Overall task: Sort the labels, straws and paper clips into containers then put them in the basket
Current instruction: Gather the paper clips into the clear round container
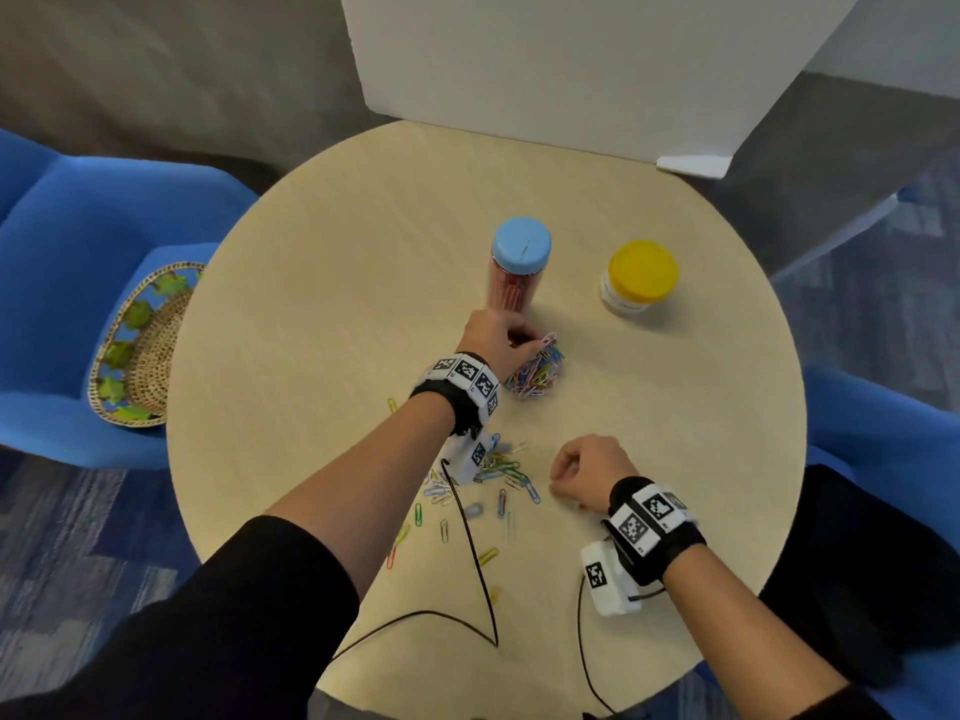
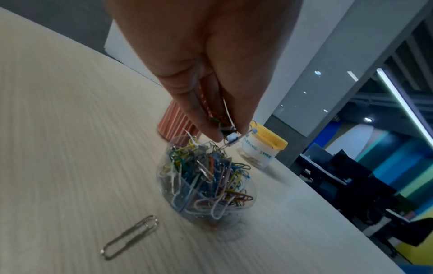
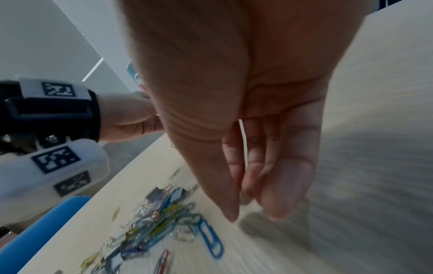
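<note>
My left hand (image 1: 519, 339) (image 2: 225, 136) hangs over the mouth of a small clear container (image 1: 535, 374) (image 2: 206, 185) filled with coloured paper clips, and its thumb and fingers pinch a small bunch of paper clips (image 2: 228, 138). More loose paper clips (image 1: 493, 478) (image 3: 164, 220) lie scattered on the table near me. Just to their right my right hand (image 1: 563, 478) (image 3: 255, 211) hovers with fingers pointing down at the table, thumb close beside them and nothing between them. A blue-lidded jar (image 1: 519, 259) holds red striped straws. A yellow-lidded jar (image 1: 641, 278) (image 2: 262, 148) stands to its right.
The round wooden table (image 1: 363, 283) has a woven basket (image 1: 140, 350) on a blue chair (image 1: 67, 252) at its left edge. A white board (image 1: 545, 59) stands behind the table. One silver clip (image 2: 131, 237) lies beside the clear container. Camera cables (image 1: 478, 574) trail across the near side.
</note>
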`<state>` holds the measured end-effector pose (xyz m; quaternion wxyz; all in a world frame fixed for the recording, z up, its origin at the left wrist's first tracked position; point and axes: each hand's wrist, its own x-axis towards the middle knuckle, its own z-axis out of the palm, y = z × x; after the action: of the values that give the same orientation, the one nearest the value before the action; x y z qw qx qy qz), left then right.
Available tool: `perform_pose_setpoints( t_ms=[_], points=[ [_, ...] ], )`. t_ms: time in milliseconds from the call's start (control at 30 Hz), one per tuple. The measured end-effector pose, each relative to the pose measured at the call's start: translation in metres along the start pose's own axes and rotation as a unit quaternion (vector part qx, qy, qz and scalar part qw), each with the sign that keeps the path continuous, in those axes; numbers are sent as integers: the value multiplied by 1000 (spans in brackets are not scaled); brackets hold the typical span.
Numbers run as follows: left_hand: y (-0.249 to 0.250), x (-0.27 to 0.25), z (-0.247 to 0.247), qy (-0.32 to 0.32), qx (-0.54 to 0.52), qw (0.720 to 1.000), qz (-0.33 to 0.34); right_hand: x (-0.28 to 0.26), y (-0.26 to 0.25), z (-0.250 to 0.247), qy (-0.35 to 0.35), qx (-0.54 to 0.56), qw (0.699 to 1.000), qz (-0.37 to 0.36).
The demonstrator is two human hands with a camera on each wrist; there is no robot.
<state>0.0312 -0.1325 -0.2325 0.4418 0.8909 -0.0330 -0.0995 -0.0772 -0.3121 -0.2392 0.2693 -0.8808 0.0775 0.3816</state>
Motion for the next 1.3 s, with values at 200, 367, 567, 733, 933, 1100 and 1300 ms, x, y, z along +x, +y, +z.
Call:
perform_pose_setpoints(
  t_ms=[200, 367, 567, 733, 933, 1100, 1300],
  points=[
    [3, 5, 3, -30, 52, 998, 36, -3, 13, 13, 2, 10, 1000, -9],
    [-2, 3, 5, -46, 110, 991, 56, 2, 18, 6, 41, -4, 999, 3],
    [-9, -18, -7, 3, 92, 991, 95, 3, 8, 12, 58, -4, 998, 17],
    [-63, -64, -39, 54, 96, 994, -23, 11, -38, 23, -31, 90, 993, -66],
    [-119, -131, -50, -29, 193, 981, 0, 32, -86, 35, 133, -56, 970, -195],
    [-114, -161, -51, -106, 239, 964, 41, 24, -90, 58, 103, -230, 936, -244],
    [-119, -181, -62, -212, 282, 934, 53, 8, -68, 58, 51, -246, 929, -273]
  ],
)
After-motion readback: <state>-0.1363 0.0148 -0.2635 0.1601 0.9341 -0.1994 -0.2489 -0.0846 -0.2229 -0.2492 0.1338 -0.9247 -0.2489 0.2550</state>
